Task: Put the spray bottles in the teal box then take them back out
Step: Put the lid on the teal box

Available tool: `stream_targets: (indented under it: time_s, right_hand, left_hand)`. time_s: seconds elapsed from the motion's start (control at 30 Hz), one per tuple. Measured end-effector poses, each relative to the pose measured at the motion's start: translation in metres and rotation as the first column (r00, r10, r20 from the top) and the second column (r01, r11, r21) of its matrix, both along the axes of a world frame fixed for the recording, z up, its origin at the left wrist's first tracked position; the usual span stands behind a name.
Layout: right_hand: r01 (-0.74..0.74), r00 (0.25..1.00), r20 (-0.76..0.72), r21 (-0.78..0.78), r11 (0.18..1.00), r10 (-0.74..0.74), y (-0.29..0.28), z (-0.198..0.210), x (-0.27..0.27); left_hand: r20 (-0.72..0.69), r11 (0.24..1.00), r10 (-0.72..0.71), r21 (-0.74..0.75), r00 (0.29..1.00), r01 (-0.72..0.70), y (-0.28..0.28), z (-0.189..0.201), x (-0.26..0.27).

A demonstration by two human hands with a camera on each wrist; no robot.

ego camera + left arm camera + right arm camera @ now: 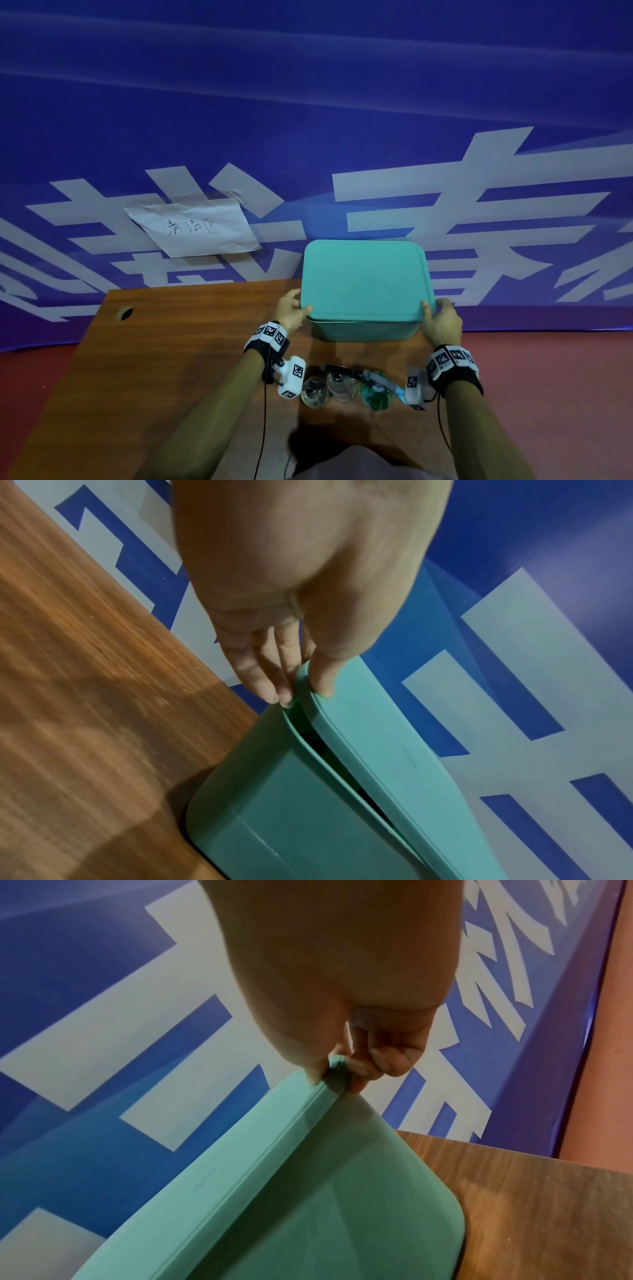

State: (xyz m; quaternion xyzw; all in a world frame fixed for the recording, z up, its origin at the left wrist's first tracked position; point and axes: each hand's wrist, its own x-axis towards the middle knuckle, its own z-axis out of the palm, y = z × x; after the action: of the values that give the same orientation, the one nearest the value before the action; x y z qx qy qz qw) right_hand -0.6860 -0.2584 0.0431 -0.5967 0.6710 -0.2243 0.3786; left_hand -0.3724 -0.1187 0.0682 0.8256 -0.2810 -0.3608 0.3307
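Observation:
The teal box stands at the far edge of the wooden table, with its teal lid on top. My left hand pinches the lid's near left corner, thumb on top and fingers under the rim. In the left wrist view a dark gap shows between lid and box on that side. My right hand pinches the lid's near right corner. Three spray bottles stand in a row near me: two clear ones and a green one.
A blue banner with large white characters hangs just behind the table, with a handwritten paper sheet taped to it. The table has a cable hole at its far left. Red floor lies to the right of the table.

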Motion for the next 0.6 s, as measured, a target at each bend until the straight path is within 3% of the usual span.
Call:
stream_targets:
  time_s: [0.6]
  right_hand:
    - [0.059,0.996,0.077,-0.079,0.995,-0.053,-0.009,-0.005,0.005]
  left_hand:
    - [0.065,0.997,0.05,-0.057,0.997,-0.046,0.011,-0.016,-0.002]
